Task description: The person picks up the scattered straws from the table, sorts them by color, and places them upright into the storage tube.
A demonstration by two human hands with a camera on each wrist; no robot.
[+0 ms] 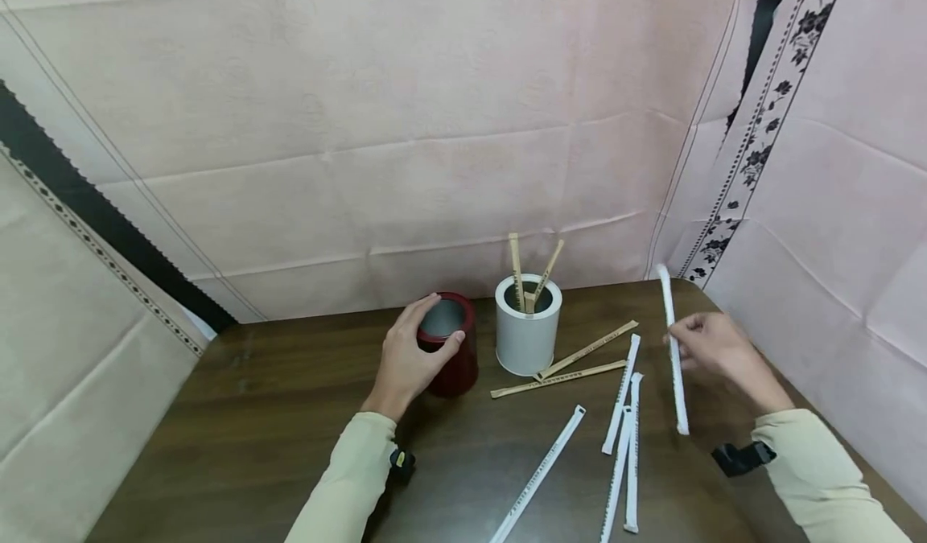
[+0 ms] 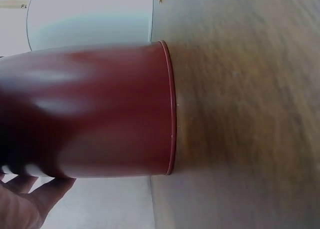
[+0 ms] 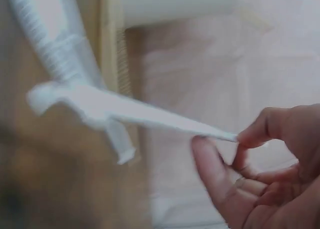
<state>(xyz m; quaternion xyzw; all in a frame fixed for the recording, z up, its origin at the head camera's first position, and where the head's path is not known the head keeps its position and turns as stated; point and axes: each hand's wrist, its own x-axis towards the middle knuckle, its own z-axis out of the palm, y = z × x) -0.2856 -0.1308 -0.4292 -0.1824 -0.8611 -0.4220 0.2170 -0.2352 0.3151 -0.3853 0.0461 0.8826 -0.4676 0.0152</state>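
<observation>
My left hand (image 1: 414,354) grips a dark red round canister (image 1: 456,366) near its top, thumb on one side and fingers on the other. Its inside looks grey, and the canister stands upright on the table. In the left wrist view its red wall (image 2: 115,114) fills the middle, with fingertips (image 2: 52,191) below it. My right hand (image 1: 713,346) pinches a long thin white paper-wrapped stick (image 1: 673,350) between thumb and fingers, held over the table's right side. The right wrist view shows this stick (image 3: 150,114) pinched at one end, blurred.
Right of the red canister stands a white canister (image 1: 527,342) with tan wrapped sticks (image 1: 517,265) poking out. Two tan sticks (image 1: 590,350) lie before it. Several printed white sticks (image 1: 539,475) lie nearer on the brown table (image 1: 290,414). Pale cloth (image 1: 362,125) hangs behind and beside.
</observation>
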